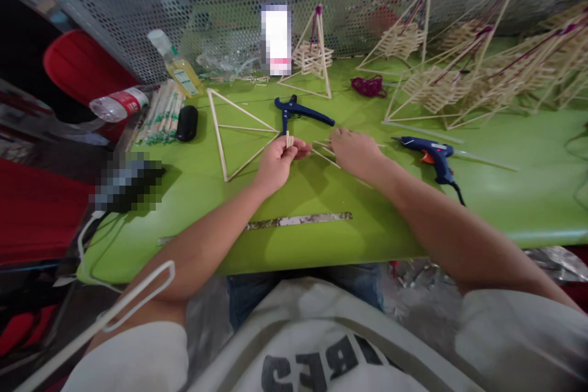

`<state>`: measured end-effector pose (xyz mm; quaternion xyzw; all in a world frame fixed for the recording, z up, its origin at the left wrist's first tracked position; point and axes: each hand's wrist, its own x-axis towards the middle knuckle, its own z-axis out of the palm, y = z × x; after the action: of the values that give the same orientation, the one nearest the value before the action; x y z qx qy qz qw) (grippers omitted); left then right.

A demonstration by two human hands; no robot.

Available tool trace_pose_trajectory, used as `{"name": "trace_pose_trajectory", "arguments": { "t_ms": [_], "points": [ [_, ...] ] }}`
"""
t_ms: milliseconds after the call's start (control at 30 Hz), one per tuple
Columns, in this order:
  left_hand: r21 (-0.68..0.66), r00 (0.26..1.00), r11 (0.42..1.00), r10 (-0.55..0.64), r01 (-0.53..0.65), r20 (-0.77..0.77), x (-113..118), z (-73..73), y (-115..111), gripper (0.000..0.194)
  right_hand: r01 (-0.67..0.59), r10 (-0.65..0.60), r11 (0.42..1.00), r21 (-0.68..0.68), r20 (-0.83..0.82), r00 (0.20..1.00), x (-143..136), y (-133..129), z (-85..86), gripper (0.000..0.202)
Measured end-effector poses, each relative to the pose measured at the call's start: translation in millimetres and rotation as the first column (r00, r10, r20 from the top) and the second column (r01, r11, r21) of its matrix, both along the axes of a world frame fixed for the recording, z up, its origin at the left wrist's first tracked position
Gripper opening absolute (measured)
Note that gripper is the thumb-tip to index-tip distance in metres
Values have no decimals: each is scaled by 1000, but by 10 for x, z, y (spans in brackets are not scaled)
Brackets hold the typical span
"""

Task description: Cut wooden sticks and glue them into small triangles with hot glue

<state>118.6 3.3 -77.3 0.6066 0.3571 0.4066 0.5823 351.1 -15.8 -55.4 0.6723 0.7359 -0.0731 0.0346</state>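
Note:
My left hand is closed around a few short wooden sticks, their ends poking up past the thumb. Just to the right, my right hand reaches palm down over thin wooden sticks on the green table; its fingertips are partly hidden, so I cannot tell whether it grips one. Left of my hands lies a flat triangle of sticks with a crossbar. A blue pipe cutter rests just beyond my hands. On the right is a blue hot glue gun with a glue stick in its back.
Stick pyramids with purple thread stand along the back and right. Purple yarn lies near them. At left are a plastic bottle, a bottle of yellow liquid, bundled sticks and a black case. A metal ruler lies in front.

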Motion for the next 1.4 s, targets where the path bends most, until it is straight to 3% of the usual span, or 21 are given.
{"name": "trace_pose_trajectory", "arguments": {
  "t_ms": [200,433,533,633,767,900,1000,1067,1233,1400],
  "points": [
    [-25,999,1000,19,-18,32,32,-34,15,22,-52,52,998,-31,-6,999,-16,-6,44,38],
    [-65,997,998,19,-14,73,43,-14,2,22,-27,27,998,-63,-12,1000,52,-23,120,29],
    [-90,996,996,30,-22,87,75,27,-36,24,-81,73,996,-34,-201,977,65,-47,202,25],
    [-112,992,992,68,-56,109,140,19,-67,24,-111,85,993,-31,-453,887,-108,-100,280,28],
    [-75,981,990,131,-121,145,208,-32,-87,21,-28,34,999,20,-574,818,-454,-154,312,22],
    [37,958,962,265,-271,112,205,3,-122,19,14,73,992,122,-679,731,-522,-123,280,17],
    [16,970,977,207,-211,129,207,22,-146,15,71,114,981,180,-834,539,-430,-62,202,22],
    [30,986,990,135,-139,99,223,-22,-139,14,140,122,968,209,-877,464,-403,-30,117,32],
    [129,994,988,94,-87,-49,245,-177,-87,14,199,166,937,286,-870,465,-536,-98,-74,39],
    [168,990,984,80,-60,-116,225,-102,-137,15,215,134,936,279,-847,514,-648,-248,-113,53]
  ]
}}
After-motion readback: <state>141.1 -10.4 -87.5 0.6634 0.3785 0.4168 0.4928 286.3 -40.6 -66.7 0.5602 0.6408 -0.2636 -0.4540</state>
